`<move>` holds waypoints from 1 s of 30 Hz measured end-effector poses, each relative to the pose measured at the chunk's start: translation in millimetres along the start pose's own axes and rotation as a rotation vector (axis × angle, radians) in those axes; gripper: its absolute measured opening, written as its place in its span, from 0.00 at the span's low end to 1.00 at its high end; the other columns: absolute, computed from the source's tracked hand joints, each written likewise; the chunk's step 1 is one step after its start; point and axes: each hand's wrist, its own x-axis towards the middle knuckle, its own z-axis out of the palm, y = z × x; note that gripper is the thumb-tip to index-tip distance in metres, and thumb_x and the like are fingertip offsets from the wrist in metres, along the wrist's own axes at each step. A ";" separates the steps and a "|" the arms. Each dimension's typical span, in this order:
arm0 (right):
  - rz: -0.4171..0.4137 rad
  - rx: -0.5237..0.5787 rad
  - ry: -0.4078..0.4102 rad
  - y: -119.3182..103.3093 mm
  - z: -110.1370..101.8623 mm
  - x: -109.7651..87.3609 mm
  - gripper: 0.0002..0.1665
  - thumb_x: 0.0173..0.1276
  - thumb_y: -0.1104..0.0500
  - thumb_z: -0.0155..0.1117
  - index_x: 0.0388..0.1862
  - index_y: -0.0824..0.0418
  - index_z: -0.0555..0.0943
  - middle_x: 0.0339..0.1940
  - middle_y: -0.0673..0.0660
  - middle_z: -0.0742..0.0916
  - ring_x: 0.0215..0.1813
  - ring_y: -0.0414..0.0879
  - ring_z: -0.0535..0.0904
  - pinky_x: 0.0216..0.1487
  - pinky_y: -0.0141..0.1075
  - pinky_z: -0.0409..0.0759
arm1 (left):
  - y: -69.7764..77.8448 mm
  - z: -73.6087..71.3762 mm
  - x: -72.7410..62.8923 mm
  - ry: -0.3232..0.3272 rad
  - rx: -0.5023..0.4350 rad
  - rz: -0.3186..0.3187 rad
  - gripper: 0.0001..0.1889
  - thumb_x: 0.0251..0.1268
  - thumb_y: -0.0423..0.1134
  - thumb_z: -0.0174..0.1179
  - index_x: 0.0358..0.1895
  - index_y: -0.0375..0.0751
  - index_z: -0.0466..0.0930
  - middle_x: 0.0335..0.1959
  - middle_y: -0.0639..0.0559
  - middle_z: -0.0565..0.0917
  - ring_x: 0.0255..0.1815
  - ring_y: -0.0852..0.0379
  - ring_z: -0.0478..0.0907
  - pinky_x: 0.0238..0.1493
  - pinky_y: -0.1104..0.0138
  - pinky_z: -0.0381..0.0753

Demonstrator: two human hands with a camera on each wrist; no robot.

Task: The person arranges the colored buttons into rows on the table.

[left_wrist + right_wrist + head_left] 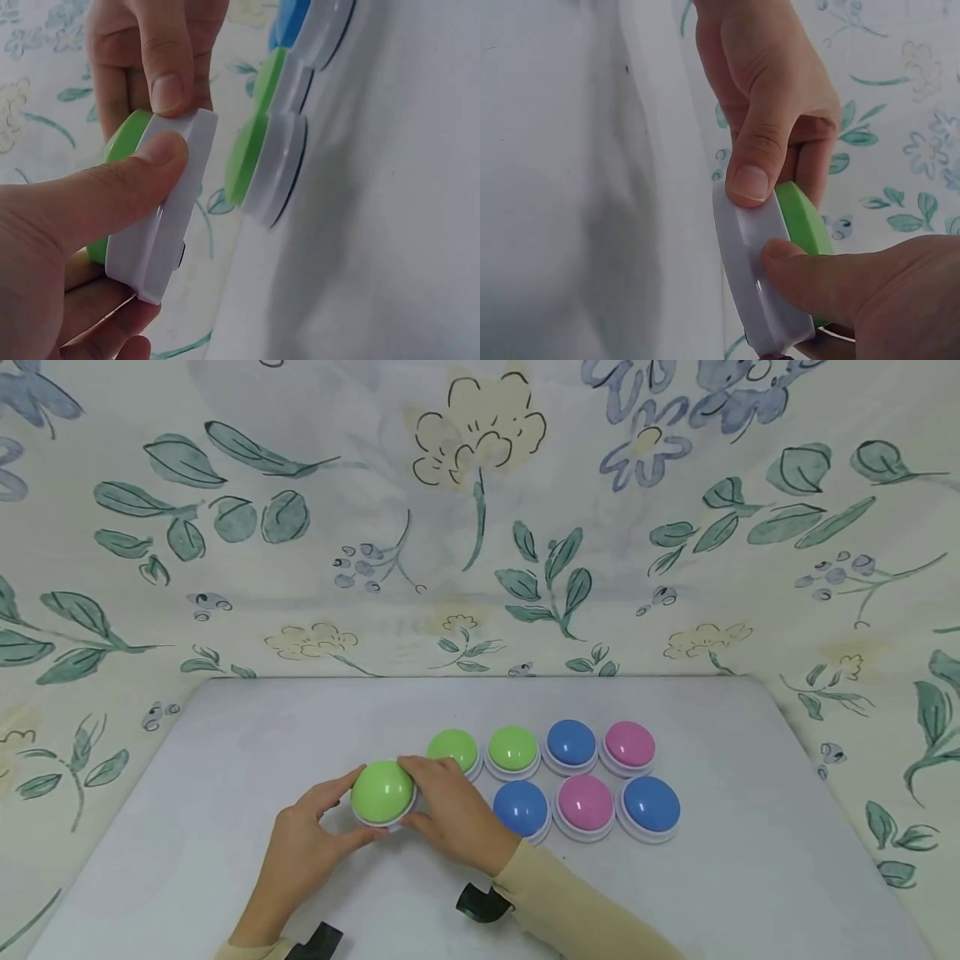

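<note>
A push button with a green dome [382, 792] and a white round base is held up off the table between both hands. My left hand [303, 843] grips its left side, thumb on the white base [161, 217] in the left wrist view. From the right, my right hand [461, 818] pinches the opposite side, its thumb also on the base. In the right wrist view the button's green dome [806, 221] faces away from the table. Behind the right hand, a second green button [452, 748] is partly covered by it.
To the right, more buttons stand in two close rows: green [513, 747], blue [572, 742] and pink [630, 743] behind, blue [520, 808], pink [586, 802] and blue [652, 804] in front. They sit on a white table [750, 877] against a flower-patterned cloth [630, 552].
</note>
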 end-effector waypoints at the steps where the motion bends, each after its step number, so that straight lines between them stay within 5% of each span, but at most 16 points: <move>1: 0.001 -0.003 -0.005 0.3 -0.4 -0.9 0.41 0.63 0.56 0.75 0.72 0.63 0.69 0.70 0.54 0.78 0.68 0.47 0.73 0.70 0.35 0.70 | 0.8 0.8 -0.8 0.000 -0.002 -0.001 0.43 0.37 0.37 0.84 0.66 0.40 0.78 0.58 0.44 0.84 0.59 0.43 0.80 0.53 0.46 0.83; 30: -0.013 -0.083 -0.075 21.9 -0.2 -25.5 0.40 0.64 0.53 0.74 0.71 0.63 0.69 0.70 0.56 0.77 0.70 0.48 0.71 0.73 0.34 0.67 | 16.9 28.3 -13.4 0.009 0.073 0.078 0.41 0.35 0.40 0.84 0.61 0.35 0.80 0.53 0.42 0.86 0.53 0.43 0.83 0.51 0.46 0.83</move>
